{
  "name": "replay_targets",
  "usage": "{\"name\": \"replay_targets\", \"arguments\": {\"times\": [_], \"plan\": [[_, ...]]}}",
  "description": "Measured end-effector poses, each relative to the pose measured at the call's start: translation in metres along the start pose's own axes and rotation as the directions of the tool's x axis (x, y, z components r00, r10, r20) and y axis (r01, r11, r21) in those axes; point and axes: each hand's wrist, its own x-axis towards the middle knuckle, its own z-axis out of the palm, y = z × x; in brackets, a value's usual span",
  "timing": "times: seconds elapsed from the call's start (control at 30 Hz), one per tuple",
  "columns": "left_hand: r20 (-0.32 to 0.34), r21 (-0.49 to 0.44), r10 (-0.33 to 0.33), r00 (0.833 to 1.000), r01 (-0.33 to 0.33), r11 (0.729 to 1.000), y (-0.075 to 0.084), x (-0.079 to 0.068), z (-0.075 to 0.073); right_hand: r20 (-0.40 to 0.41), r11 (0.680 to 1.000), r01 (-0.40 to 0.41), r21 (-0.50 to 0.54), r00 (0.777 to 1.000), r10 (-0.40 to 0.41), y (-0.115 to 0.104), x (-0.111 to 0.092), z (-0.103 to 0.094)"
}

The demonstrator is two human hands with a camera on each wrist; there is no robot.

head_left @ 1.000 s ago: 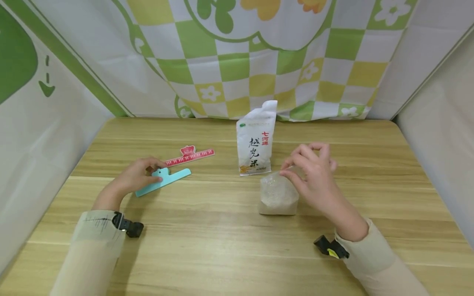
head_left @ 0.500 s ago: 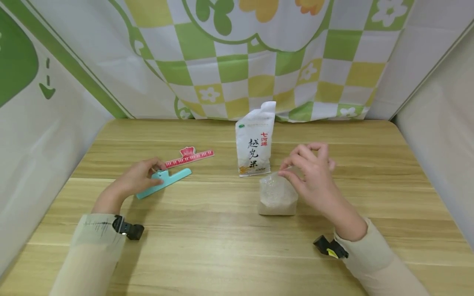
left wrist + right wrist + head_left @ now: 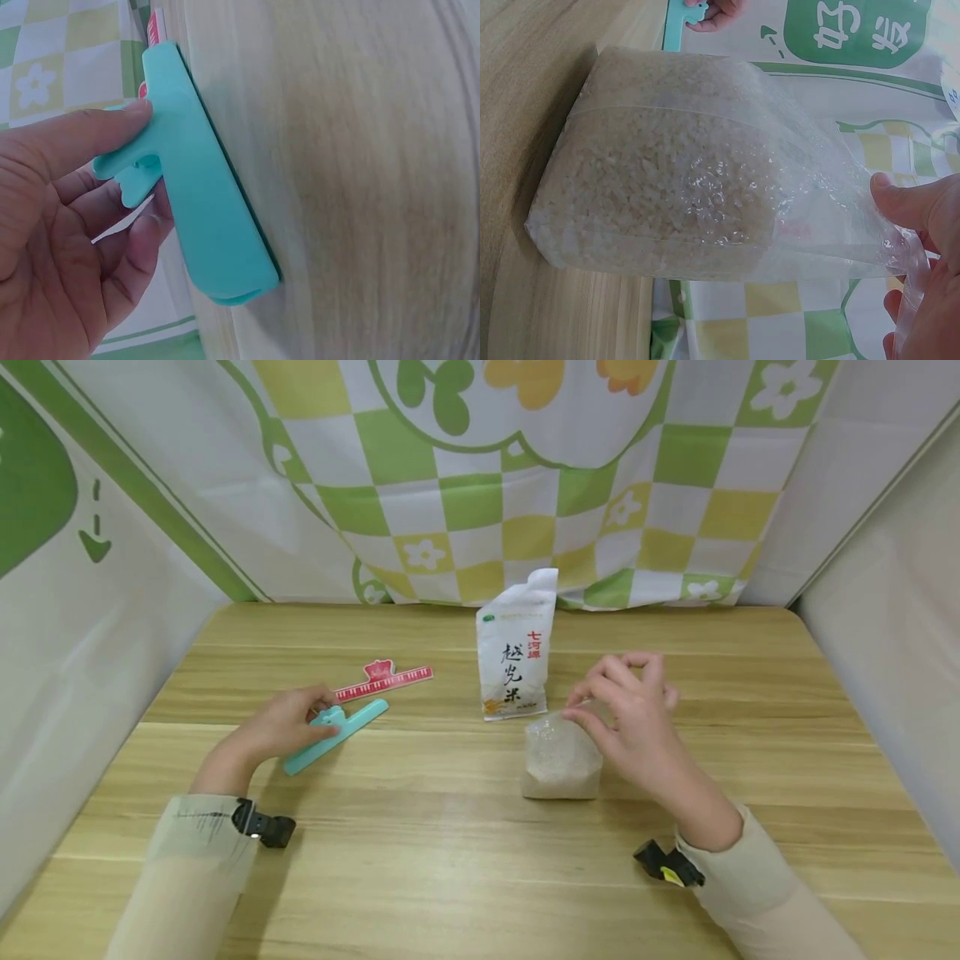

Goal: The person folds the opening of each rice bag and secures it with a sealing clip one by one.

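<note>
My left hand pinches the handle of a turquoise bag clip, thumb on one side and fingers on the other. The clip's long bar lies slanted close over the table in the head view. My right hand pinches the gathered top of a clear plastic bag of rice between thumb and fingers. The bag stands on the table, its lower part filled with pale grains and its upper film drawn up to my fingertips.
A red bag clip with a piano-key pattern lies just beyond the turquoise one. Behind the rice bag stands a white paper packet with dark and red characters. A checked cloth hangs at the back edge of the wooden table.
The turquoise clip has turned a little in my left hand, its near end swinging toward me and slightly right. My right hand keeps its grip on the bag in about the same place.
</note>
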Motion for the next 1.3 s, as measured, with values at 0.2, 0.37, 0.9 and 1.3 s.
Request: {"name": "replay_targets", "arguments": {"times": [0.2,0.37,0.9,1.3], "plan": [[0.031,-0.03,-0.005,1.0,0.006,1.0,0.004,-0.001,0.0,-0.01,1.0,0.002,0.007,1.0,-0.002,0.0,-0.001,0.0],[0.042,-0.057,0.02,0.999,-0.018,0.998,0.008,-0.003,-0.001,-0.009,1.0,0.005,0.005,1.0,-0.005,0.0,0.0,0.0],[0.151,-0.264,0.06,0.987,-0.018,0.964,0.028,-0.004,0.001,-0.001,1.0,0.003,0.003,1.0,-0.003,0.0,0.0,-0.001],[0.124,-0.286,0.153,0.98,-0.112,0.952,0.044,0.0,0.003,0.003,1.0,0.007,0.0,1.0,-0.007,0.0,0.0,-0.001]]}}
